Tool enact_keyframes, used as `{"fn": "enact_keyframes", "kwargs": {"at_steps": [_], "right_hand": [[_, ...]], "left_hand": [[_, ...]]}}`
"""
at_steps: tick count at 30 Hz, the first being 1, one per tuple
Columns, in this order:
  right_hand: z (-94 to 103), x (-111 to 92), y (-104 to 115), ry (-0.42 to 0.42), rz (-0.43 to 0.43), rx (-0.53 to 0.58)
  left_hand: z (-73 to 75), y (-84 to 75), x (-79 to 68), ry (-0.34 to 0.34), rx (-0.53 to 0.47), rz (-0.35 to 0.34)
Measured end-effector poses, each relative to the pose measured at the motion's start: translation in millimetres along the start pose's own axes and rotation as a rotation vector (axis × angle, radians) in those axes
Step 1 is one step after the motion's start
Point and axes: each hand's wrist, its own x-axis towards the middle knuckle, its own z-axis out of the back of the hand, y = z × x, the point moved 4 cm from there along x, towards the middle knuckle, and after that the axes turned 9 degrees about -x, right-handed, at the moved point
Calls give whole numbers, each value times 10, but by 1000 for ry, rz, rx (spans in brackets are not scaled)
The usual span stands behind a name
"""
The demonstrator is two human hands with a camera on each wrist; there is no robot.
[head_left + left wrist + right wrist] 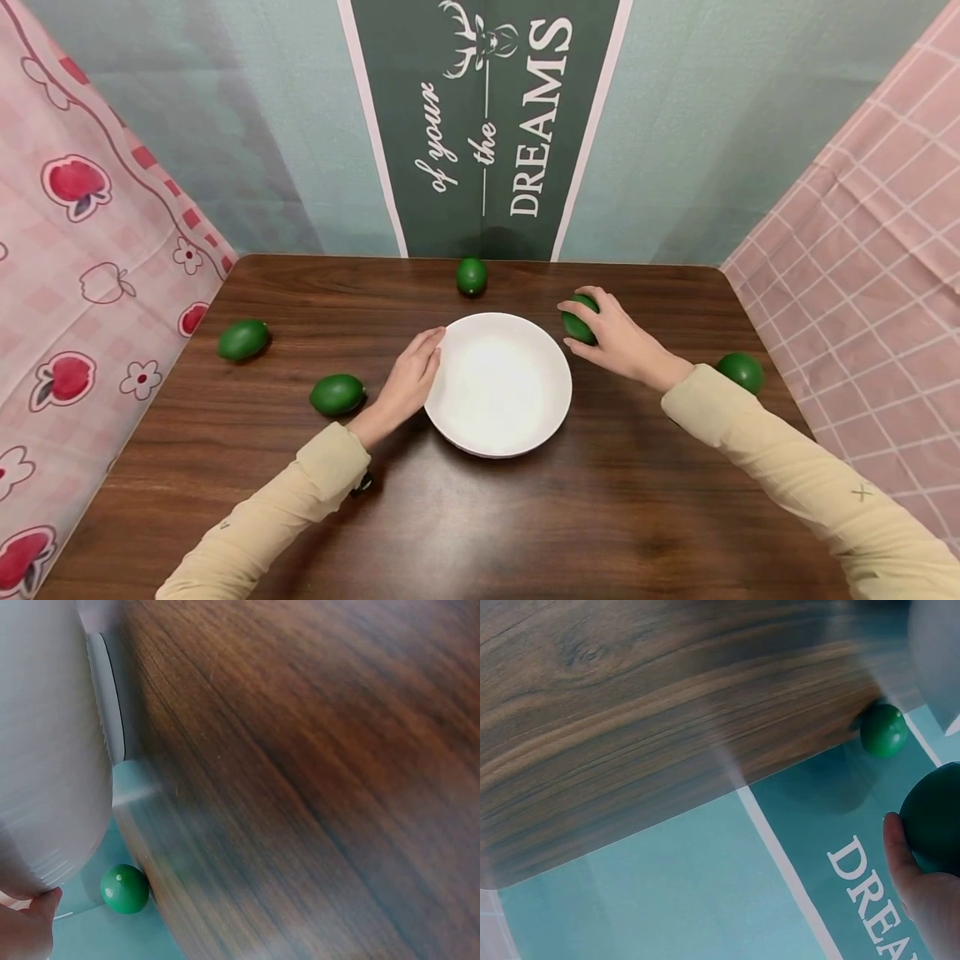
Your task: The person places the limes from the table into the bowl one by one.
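A round white bowl (498, 385) sits on the wooden table. My left hand (407, 382) lies against its left rim, fingers fairly straight and close together. In the left wrist view the bowl's outer wall (52, 735) fills the left side, with a fingertip touching it. To the bowl's upper right, my right hand (621, 340) grips a green lime (582, 323), fingers over the far side and thumb on the near side. That lime (934, 817) also shows at the right wrist view's edge; whether it is off the table I cannot tell.
Several other limes lie about: one behind the bowl (472, 277), one at the far left (243, 340), one beside my left wrist (337, 394), one by my right sleeve (741, 372). A printed cloth (487, 125) hangs along the table's back edge; pink cloths hang on both sides.
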Motion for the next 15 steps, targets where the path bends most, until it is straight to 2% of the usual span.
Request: {"fn": "enact_keyframes", "kwargs": {"at_steps": [15], "right_hand": [[36, -34, 198, -3, 67, -7]], "left_hand": [[4, 8, -4, 2, 1, 15]]}}
